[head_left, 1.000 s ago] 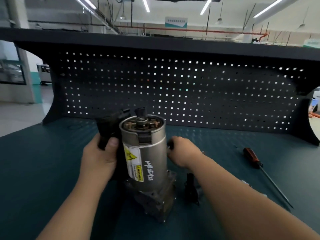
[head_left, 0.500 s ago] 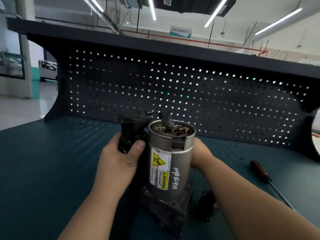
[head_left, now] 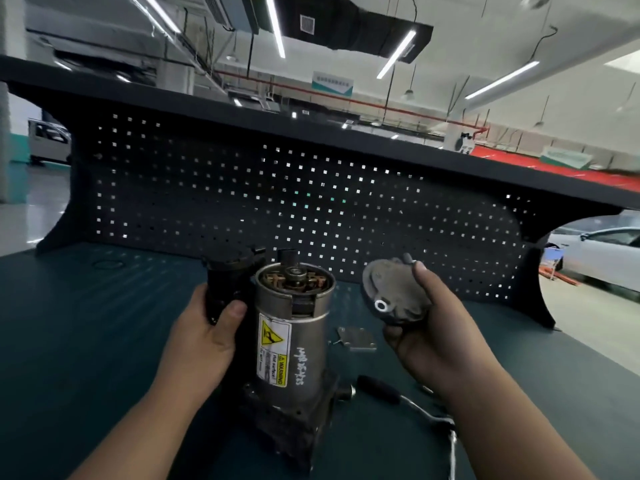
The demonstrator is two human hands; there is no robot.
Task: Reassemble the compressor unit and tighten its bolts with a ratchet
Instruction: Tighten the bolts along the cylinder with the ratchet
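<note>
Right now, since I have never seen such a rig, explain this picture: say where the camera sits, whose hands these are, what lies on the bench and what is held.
There is no machine here: a person works with bare hands, and the one camera sits on their head, looking forward and down. The compressor unit stands upright on the green bench, its top open. The left hand grips the black part on its side. The right hand holds a round metal cover in the air beside it. On the bench lie a small flat plate and, nearer, the ratchet. A pegboard stands behind.
</note>
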